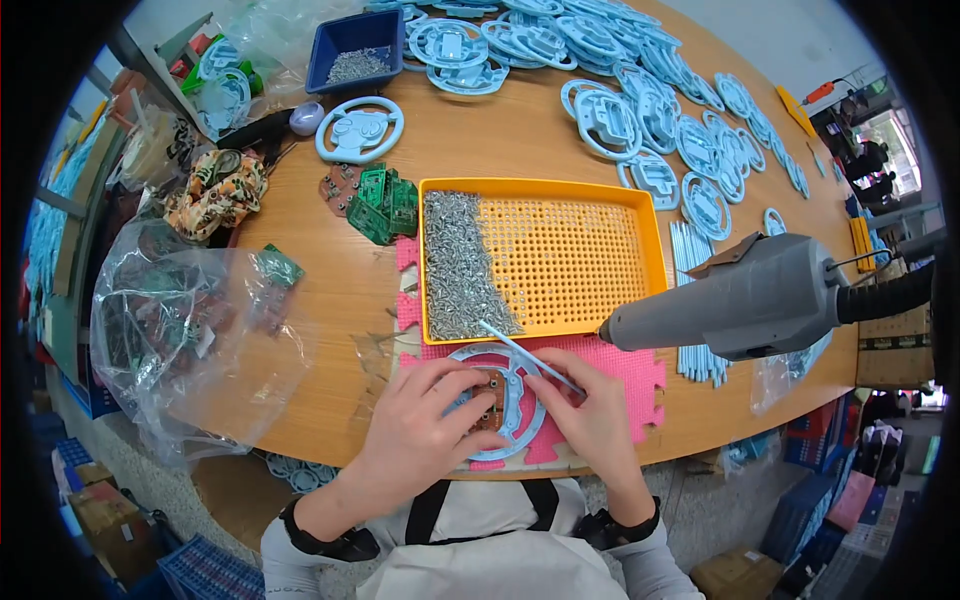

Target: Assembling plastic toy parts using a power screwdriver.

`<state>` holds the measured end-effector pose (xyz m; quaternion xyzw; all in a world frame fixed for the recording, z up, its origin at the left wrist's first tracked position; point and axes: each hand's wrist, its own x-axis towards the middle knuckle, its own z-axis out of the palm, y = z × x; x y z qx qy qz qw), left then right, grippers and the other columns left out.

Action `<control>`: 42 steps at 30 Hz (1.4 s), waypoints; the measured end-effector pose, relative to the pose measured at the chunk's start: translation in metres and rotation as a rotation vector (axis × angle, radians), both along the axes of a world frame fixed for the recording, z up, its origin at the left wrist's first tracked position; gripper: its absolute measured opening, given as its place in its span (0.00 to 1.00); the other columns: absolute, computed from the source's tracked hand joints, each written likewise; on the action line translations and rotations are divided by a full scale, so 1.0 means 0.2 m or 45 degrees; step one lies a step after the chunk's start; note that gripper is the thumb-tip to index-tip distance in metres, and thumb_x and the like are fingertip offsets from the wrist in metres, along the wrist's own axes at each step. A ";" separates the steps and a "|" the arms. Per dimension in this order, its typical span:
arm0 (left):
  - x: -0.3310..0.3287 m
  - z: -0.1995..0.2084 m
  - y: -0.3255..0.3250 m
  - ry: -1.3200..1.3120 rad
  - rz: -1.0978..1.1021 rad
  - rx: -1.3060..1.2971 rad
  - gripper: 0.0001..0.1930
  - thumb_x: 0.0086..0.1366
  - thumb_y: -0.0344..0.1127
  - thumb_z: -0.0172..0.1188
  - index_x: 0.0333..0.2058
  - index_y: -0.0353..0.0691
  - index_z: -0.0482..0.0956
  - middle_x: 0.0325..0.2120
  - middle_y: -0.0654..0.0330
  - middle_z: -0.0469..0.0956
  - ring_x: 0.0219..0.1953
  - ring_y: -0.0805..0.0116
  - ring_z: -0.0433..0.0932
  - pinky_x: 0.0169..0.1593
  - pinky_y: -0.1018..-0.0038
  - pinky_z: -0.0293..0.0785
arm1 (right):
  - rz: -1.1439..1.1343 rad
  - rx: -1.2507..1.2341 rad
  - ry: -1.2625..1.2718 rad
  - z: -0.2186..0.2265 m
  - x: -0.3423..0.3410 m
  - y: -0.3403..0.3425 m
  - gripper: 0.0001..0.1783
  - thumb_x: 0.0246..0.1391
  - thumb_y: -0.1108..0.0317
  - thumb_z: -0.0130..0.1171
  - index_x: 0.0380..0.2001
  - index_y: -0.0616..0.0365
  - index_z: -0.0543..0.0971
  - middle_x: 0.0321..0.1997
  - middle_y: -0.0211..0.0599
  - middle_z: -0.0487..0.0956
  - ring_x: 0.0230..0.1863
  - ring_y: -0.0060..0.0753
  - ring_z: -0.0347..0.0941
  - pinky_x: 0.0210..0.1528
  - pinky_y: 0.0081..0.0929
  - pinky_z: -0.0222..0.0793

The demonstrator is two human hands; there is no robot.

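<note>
A light blue toy steering wheel half [518, 438] lies back side up at the front edge of the table. Inside it sits a brown circuit board [493, 385]; my left hand [420, 425] covers much of it, with bent fingers gripping the board from above. My right hand [590, 410] pinches a thin light blue stick [515, 348], slanted across the wheel's far right side. The stick's far tip reaches over the screws [455, 265] heaped in the left part of a yellow perforated tray [560, 187].
A grey electric screwdriver [720, 310] hangs over the tray's right side. Light blue sticks [690, 350] lie beyond the pink foam mat [640, 375]. Wheel parts [600, 120] pile up at the back. Left are green boards [385, 205], a blue screw bin [318, 75] and a plastic bag [170, 380].
</note>
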<state>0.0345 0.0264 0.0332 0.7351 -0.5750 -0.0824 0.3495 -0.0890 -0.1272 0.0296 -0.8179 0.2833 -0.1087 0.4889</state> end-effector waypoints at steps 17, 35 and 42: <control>0.00 -0.12 0.04 0.358 -0.025 -0.073 0.20 0.44 0.37 0.70 0.38 0.38 0.77 0.45 0.56 0.73 0.54 0.48 0.69 0.52 0.61 0.71 | 0.099 -0.425 0.114 0.03 -0.37 -0.13 0.11 0.42 0.78 0.62 0.33 0.58 0.81 0.28 0.35 0.74 0.27 0.32 0.72 0.27 0.25 0.67; -0.08 -0.11 0.02 0.203 0.107 -0.087 0.19 0.46 0.37 0.69 0.36 0.35 0.78 0.41 0.54 0.74 0.53 0.49 0.69 0.53 0.57 0.67 | 0.207 -0.678 0.039 -0.01 -0.21 -0.12 0.10 0.38 0.74 0.65 0.29 0.53 0.83 0.26 0.32 0.74 0.31 0.32 0.70 0.36 0.27 0.63; -0.07 -0.07 -0.01 0.109 0.123 -0.076 0.19 0.43 0.37 0.70 0.34 0.37 0.78 0.38 0.58 0.74 0.46 0.58 0.71 0.44 0.63 0.70 | 0.267 -0.767 0.044 -0.02 -0.20 -0.19 0.11 0.37 0.71 0.65 0.30 0.50 0.84 0.26 0.30 0.73 0.32 0.31 0.68 0.41 0.30 0.58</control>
